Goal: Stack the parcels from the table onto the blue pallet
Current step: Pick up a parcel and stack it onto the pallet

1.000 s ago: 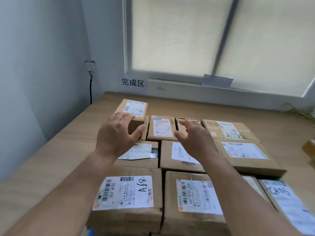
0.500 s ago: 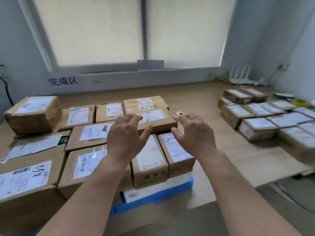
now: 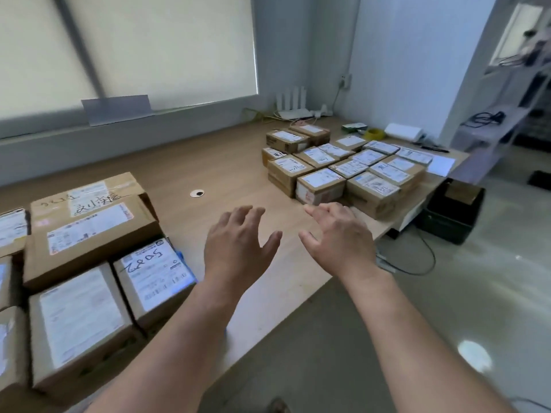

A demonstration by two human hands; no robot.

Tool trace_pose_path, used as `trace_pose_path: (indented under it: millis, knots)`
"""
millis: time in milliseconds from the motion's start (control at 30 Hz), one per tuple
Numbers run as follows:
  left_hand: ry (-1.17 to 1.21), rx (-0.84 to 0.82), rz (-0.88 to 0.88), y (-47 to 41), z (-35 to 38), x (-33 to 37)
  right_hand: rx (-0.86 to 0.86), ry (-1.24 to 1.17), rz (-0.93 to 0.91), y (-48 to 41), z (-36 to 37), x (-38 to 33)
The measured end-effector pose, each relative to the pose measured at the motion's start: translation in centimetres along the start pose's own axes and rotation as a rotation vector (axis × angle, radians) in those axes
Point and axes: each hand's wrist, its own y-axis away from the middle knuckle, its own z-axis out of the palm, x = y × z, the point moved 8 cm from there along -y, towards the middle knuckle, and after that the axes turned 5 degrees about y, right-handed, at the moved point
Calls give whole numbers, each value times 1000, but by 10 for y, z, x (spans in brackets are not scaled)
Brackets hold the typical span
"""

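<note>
Pale blue walls [image 3: 396,55]; blind-covered window [image 3: 149,46]; long wooden table [image 3: 220,162]; glossy grey floor [image 3: 477,293].

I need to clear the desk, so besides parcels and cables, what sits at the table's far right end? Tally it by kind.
White router: 1
Green box: 1
Yellow roll: 1
White device: 1
Black pen: 1
White sheet: 1
Total: 6

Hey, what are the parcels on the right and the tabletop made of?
Parcels: matte brown cardboard, by the colour and folded edges, with white paper labels. Tabletop: pale, matte wood-grain surface; laminate or real wood, cannot tell.
</note>
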Motion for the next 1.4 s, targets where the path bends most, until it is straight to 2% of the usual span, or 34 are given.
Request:
trace_pose_path:
  millis: [233,533,667,1000,1267,1400]
  knots:
    - [76,-129,36,-50,78,39,-7,31,136,-34,15,83]
    - [118,-267,54,-149,170,76,-12,42,255,-121,37,183]
    - [195,-316,-7,-188,217,78,-8,29,290,-160,55,226]
    - [199,-414,-115,-231,320,86,-127,-12,371,-216,119,311]
    - [214,-465,-216,-238,363,111,-180,-35,325,-240,148,360]
    - [274,-463,-371,-237,385,132,-224,-84,262,-254,162,389]
